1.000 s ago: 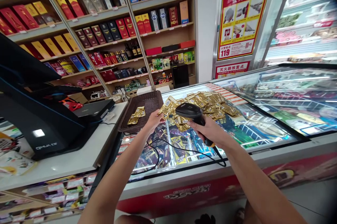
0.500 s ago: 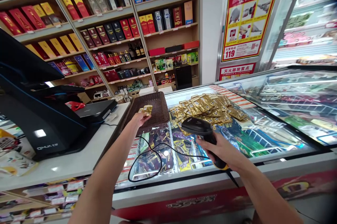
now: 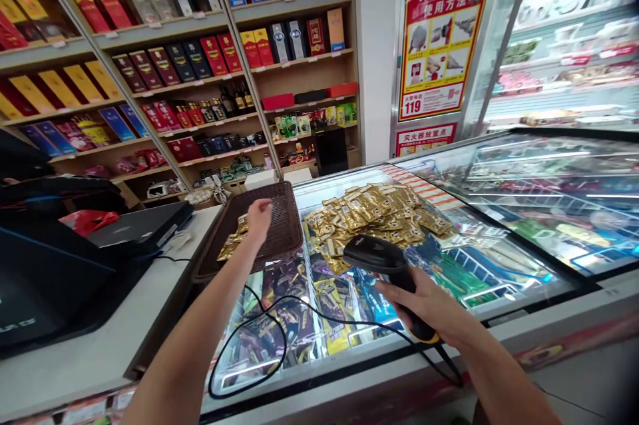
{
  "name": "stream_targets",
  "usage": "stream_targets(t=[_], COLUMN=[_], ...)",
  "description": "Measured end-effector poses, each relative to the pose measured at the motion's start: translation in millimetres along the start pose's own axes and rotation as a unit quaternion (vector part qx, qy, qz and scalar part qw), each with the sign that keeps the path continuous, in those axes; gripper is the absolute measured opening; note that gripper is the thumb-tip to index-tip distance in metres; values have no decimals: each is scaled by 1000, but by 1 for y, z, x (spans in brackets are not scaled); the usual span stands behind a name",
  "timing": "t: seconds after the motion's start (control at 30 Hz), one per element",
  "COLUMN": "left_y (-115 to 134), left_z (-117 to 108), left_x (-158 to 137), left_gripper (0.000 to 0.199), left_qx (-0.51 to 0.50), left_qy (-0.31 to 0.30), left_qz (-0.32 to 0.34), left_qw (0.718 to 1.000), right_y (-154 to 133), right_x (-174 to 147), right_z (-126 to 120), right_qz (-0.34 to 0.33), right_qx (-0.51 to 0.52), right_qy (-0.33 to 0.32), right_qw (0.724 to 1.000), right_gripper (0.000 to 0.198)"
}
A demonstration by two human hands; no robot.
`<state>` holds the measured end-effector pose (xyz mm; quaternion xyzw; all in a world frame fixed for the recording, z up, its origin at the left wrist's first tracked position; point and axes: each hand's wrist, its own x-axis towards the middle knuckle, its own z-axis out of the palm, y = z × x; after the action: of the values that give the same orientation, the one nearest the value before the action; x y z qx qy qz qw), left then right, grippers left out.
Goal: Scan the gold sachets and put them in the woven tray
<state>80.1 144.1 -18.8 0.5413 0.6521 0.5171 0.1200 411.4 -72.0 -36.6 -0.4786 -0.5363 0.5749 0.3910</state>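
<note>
Head view: the left hand (image 3: 259,215) hung over the brown basket (image 3: 298,228), its fingers bent close together; whether they held anything could not be told. Hand and wrist partly hid the gold packets (image 3: 232,244) lying inside. The right hand (image 3: 422,302) was wrapped around the black scanner (image 3: 374,253), whose head covered part of the near edge of the packet pile (image 3: 369,208) on the glass-topped case (image 3: 559,315). A looped cable (image 3: 349,323) crossed the glass; a dark machine (image 3: 44,272) stood on the white counter (image 3: 124,318) at left.
</note>
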Motion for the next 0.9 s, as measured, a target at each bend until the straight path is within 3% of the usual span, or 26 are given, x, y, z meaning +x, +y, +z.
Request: stream_targets(t=[0.13,0.2,0.3,0.4,0.57,0.73,0.9], left_y=[40,60,79,85,78,63,47], left_z=[84,127,180,209,209,183,148], left_x=[-26,-44,-72,-90,-90,-77,-72], left_gripper=[20,26,55,80,63,41,33], left_qx=[-2,18,69,116,143,124,115], left_qy=[-159,-203,-208,-190,-174,-173,-184], left_qz=[52,46,7,-38,-49,-45,-73], left_qw=[986,978,976,974,973,976,973], right_y=[5,8,12,16,18,14,5], right_x=[-4,-8,-14,-20,-25,-26,-26], right_z=[-12,-20,-34,-46,-52,-43,-30], right_qz=[2,-7,-18,-18,-23,-39,-46], right_qx=[1,6,15,22,48,47,29], right_qy=[10,24,56,81,93,72,52], right_qw=[1000,1000,998,996,994,996,997], right_gripper=[50,49,49,50,51,47,46])
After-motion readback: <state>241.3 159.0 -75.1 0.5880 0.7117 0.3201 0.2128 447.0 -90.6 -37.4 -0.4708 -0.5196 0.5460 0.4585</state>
